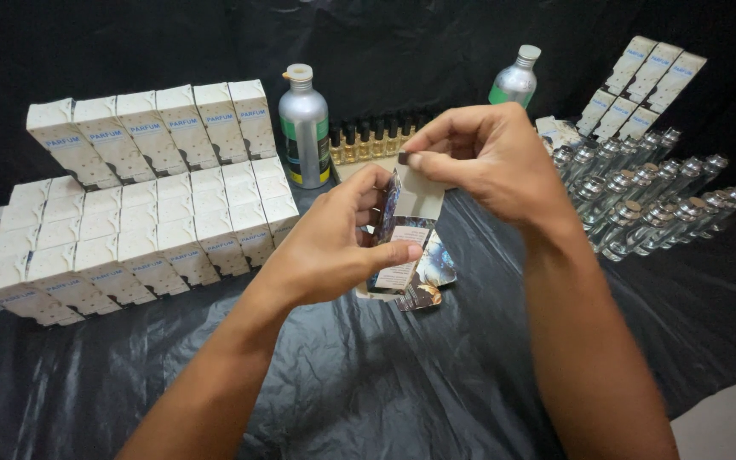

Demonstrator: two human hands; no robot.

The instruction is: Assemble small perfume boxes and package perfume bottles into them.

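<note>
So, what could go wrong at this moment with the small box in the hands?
1. The left hand and right hand both grip the thin printed carton; its flap might crease or tear.
2. The right forearm hangs close to the lying glass bottles; a sideways move might knock them.
3. The stacked white boxes could topple if bumped.
</note>
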